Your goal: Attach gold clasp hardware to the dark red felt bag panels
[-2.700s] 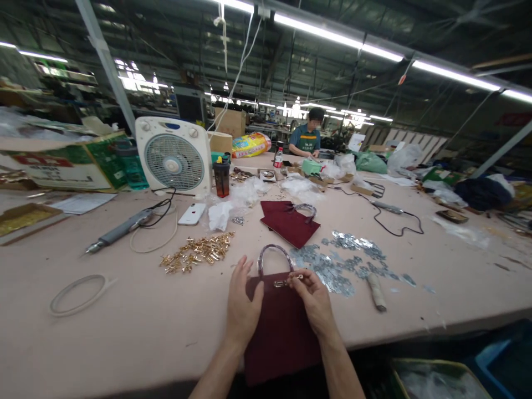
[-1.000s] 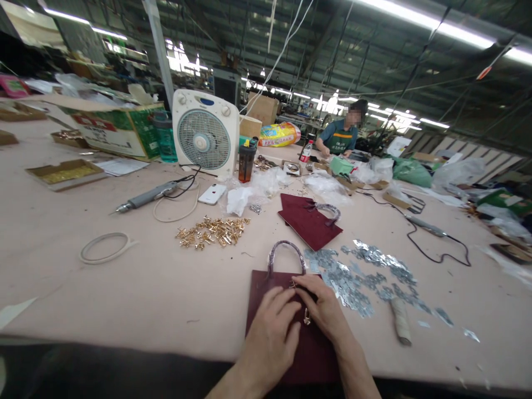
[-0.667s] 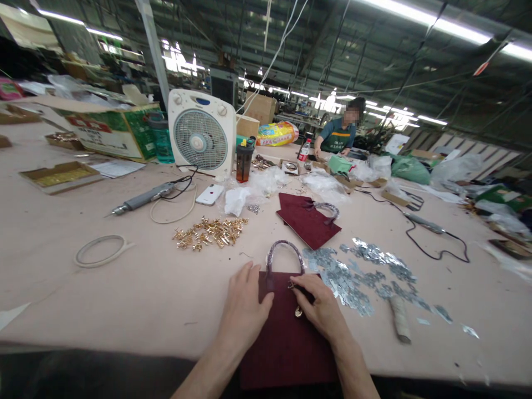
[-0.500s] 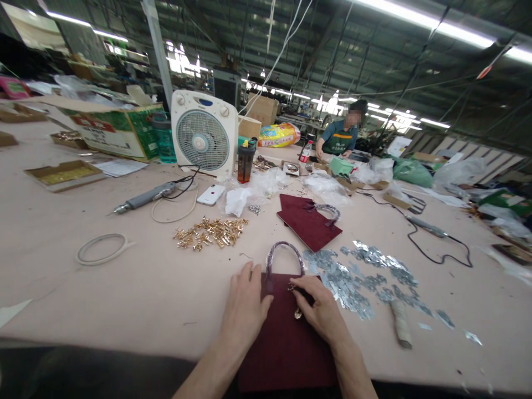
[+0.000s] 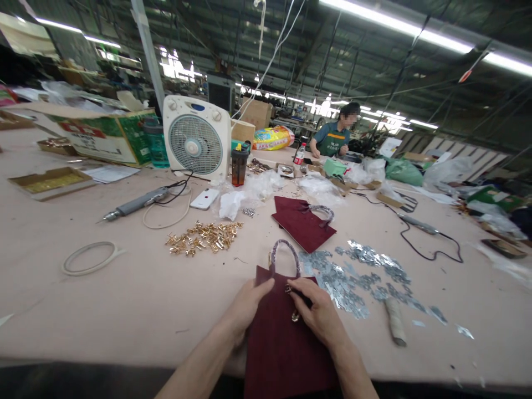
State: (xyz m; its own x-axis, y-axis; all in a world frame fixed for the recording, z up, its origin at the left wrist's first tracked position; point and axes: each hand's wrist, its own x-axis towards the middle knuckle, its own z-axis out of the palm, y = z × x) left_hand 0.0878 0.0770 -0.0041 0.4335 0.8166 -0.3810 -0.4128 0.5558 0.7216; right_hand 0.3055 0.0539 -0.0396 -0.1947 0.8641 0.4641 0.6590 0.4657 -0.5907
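A dark red bag panel (image 5: 286,349) with a plastic-wrapped handle (image 5: 285,252) is in front of me at the table's near edge. My left hand (image 5: 247,305) grips its upper left edge, thumb on the front face and the other fingers hidden behind. With thumb and index finger, my right hand (image 5: 316,307) pinches a small gold metal fitting (image 5: 288,288) against the panel just below the handle. Another gold piece (image 5: 295,316) shows lower down, beside the right thumb.
Gold fittings (image 5: 203,237) lie piled to the left, flat silver plates (image 5: 336,280) to the right near a wrapped cylinder (image 5: 394,321). More red panels (image 5: 301,224) lie beyond. An electric screwdriver (image 5: 135,205), a phone (image 5: 205,198) and a fan (image 5: 197,138) stand farther left. A co-worker (image 5: 332,136) is across the table.
My left hand has gone from lying over the panel's upper left side to gripping its edge, with fingers behind. The panel's upper left corner is now uncovered. My right hand keeps its pinch.
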